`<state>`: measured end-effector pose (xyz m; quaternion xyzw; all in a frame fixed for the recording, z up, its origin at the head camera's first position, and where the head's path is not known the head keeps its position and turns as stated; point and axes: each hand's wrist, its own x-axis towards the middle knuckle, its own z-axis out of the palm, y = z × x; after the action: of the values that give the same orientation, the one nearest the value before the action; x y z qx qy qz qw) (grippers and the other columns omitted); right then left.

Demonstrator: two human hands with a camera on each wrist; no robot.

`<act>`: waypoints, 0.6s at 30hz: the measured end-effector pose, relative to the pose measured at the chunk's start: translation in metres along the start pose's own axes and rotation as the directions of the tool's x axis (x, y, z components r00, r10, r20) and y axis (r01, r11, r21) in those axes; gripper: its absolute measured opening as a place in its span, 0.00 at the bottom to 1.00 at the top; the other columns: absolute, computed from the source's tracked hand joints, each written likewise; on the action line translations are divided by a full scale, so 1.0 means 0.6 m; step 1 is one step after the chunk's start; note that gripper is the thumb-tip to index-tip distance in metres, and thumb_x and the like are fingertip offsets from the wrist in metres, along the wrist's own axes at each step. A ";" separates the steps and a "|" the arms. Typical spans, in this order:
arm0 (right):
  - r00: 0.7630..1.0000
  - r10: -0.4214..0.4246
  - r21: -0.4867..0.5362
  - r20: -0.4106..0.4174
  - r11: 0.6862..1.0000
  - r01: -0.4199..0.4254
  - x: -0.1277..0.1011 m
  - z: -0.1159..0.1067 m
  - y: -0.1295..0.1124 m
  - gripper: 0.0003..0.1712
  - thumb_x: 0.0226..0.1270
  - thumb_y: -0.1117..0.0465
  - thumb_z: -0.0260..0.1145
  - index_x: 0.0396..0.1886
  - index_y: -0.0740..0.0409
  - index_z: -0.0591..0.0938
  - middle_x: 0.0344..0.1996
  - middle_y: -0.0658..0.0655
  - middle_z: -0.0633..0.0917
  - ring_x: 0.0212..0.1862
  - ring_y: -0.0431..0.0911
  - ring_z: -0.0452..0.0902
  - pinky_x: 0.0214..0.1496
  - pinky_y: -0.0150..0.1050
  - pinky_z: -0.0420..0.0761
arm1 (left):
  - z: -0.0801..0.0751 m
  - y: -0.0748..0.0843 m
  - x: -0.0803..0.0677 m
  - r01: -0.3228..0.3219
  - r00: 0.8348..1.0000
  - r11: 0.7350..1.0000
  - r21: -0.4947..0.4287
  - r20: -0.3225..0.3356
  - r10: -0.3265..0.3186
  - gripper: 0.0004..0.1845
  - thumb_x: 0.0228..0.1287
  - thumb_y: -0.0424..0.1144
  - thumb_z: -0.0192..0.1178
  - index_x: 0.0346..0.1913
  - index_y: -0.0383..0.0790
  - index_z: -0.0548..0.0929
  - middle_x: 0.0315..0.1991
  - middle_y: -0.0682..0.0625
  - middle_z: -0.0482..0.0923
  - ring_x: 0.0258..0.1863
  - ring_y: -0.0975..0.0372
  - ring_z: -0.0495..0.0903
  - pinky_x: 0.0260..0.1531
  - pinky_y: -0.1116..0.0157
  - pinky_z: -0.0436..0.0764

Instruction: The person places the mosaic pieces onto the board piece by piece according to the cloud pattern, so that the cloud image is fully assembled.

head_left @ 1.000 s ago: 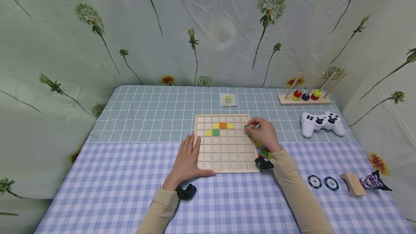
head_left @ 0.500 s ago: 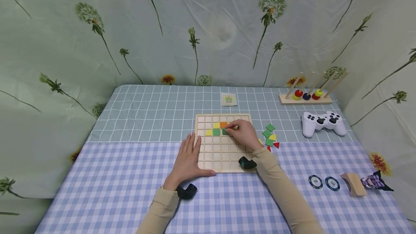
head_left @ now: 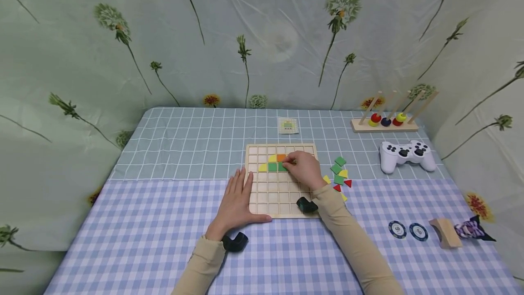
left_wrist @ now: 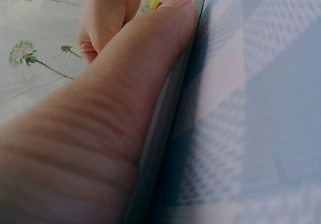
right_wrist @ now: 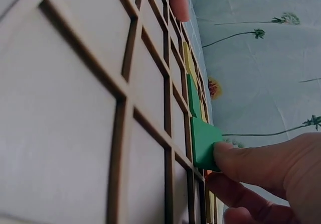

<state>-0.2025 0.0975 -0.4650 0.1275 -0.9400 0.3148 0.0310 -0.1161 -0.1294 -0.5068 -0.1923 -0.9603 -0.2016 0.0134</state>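
Right hand (head_left: 304,170) pinching green square tile (right_wrist: 204,143) by one edge over wooden grid board (head_left: 262,199), tile tilted up beside placed green tile (head_left: 272,166), left hand (head_left: 236,199) flat on board's left edge, fingers straight

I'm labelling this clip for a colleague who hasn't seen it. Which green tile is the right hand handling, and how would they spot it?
Find the wooden grid board in the middle of the table. In its second row, the right hand pinches a green square tile, beside another green square. It alone sits tilted, not yet flat in its cell.
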 end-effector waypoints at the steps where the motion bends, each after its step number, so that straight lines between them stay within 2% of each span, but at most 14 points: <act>1: 1.000 -0.002 -0.008 -0.002 1.000 0.002 0.001 0.001 0.000 0.04 0.60 0.59 0.71 0.31 0.53 0.89 0.33 0.51 0.86 0.37 0.48 0.80 0.35 0.43 0.78 | 0.000 0.000 0.000 -0.004 1.000 1.000 -0.001 -0.007 0.004 0.70 0.36 0.80 0.58 0.74 0.33 0.48 0.74 0.36 0.38 0.73 0.49 0.34 0.69 0.54 0.37; 5: 1.000 -0.007 -0.036 -0.006 0.999 0.007 0.002 0.004 0.001 0.03 0.59 0.59 0.71 0.30 0.53 0.89 0.30 0.51 0.85 0.36 0.48 0.80 0.33 0.43 0.77 | 0.000 -0.001 -0.001 -0.015 1.000 1.000 0.002 -0.018 0.015 0.70 0.36 0.80 0.58 0.74 0.32 0.50 0.74 0.35 0.40 0.73 0.48 0.36 0.69 0.53 0.39; 10: 1.000 -0.008 -0.045 -0.002 0.999 0.008 0.000 0.004 0.004 0.04 0.59 0.59 0.71 0.28 0.53 0.88 0.28 0.50 0.83 0.34 0.47 0.79 0.33 0.42 0.77 | 0.001 -0.002 -0.001 -0.004 1.000 1.000 0.008 0.005 0.004 0.70 0.36 0.80 0.58 0.74 0.33 0.48 0.74 0.37 0.37 0.73 0.49 0.33 0.69 0.55 0.36; 18: 0.998 -0.025 0.044 0.058 0.999 0.022 -0.015 -0.019 0.020 0.05 0.59 0.59 0.70 0.33 0.55 0.87 0.23 0.46 0.79 0.28 0.42 0.73 0.29 0.38 0.73 | 0.001 -0.003 0.000 -0.009 1.000 1.000 0.011 0.002 0.009 0.70 0.36 0.81 0.57 0.74 0.33 0.47 0.74 0.36 0.38 0.73 0.49 0.33 0.69 0.55 0.37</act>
<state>-0.1972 0.1155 -0.4644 0.1484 -0.9320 0.3306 0.0044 -0.1167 -0.1309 -0.5084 -0.1970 -0.9605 -0.1960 0.0146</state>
